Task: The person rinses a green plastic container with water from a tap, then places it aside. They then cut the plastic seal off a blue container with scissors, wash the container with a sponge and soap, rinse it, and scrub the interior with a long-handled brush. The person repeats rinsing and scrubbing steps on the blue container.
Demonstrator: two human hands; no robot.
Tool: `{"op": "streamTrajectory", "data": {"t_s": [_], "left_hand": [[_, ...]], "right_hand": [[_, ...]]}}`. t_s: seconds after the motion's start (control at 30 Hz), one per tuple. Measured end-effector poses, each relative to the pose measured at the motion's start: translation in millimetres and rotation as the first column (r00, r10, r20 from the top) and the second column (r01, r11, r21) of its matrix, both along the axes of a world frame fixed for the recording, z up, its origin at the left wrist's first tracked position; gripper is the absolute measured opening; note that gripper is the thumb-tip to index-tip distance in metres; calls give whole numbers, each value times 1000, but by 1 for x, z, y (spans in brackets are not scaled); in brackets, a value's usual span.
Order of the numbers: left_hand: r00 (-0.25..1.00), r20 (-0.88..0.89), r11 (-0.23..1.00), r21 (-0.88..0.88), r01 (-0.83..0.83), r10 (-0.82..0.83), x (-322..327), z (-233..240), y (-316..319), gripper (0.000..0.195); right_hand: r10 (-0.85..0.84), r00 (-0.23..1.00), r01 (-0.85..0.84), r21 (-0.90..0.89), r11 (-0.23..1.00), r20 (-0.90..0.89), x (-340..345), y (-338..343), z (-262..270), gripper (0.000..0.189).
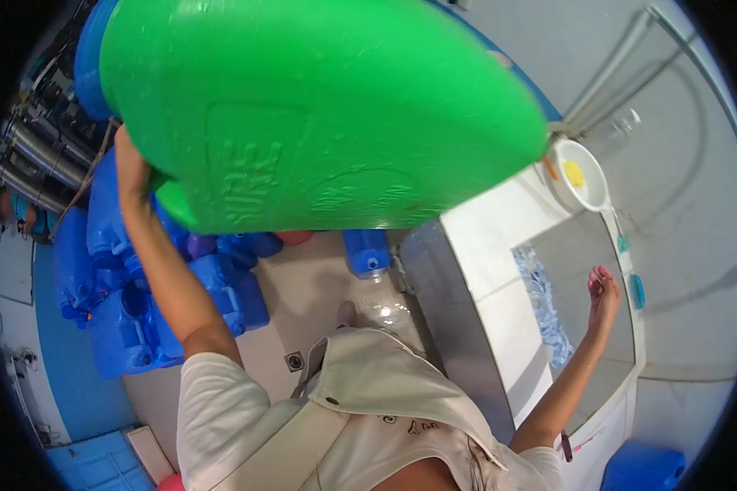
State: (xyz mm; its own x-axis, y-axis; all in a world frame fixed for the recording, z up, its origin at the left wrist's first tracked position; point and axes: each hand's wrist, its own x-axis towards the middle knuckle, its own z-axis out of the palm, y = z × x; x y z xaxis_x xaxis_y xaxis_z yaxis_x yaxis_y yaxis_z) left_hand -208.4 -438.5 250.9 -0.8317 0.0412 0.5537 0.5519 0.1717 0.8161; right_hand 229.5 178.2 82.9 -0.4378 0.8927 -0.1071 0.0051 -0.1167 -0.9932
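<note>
A large green plastic jug (344, 123) with raised lettering and a blue cap (92, 67) lies sideways across the upper view. My left hand (132, 166) is at its handle, near the capped end, with the fingers partly hidden behind it. The jug hangs above the floor, and its far end reaches over the corner of a white tiled basin (497, 245). To the right, my right hand (603, 291) is raised over the basin with loosely curled fingers, nothing visible in it. A bundle of light-blue cloth (543, 307) lies along the basin's inner side.
Several blue plastic jerrycans (123, 325) crowd the floor at left; another blue jerrycan (368, 255) stands by the basin. A white bowl (592, 184) with a yellow sponge (573, 174) sits at the basin corner. The floor (387, 313) looks wet near a drain (293, 361). Another person (27, 215) is at far left.
</note>
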Motion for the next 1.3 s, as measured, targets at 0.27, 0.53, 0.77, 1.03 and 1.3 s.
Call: {"op": "streamTrajectory", "data": {"t_s": [0.27,0.53,0.77,1.03,1.3], "left_hand": [[927,320,893,-449,-35,197,2,-73,-84,26],[777,461,792,-605,-78,429,-7,-278,-118,32],[537,587,731,-678,-85,606,31,-472,-121,48],[327,705,762,-642,-81,629,42,-655,-159,63],[145,693,677,-721,147,706,20,-733,-184,53]], "right_hand": [[-36,994,6,272,962,105,-145,-71,-63,25],[131,917,-381,725,574,378,-260,-192,-15,23],[455,602,-791,565,233,656,-320,-275,-50,25],[552,340,-940,281,192,761,-343,-306,-138,23],[490,191,-981,158,108,850,-407,-325,-209,28]]}}
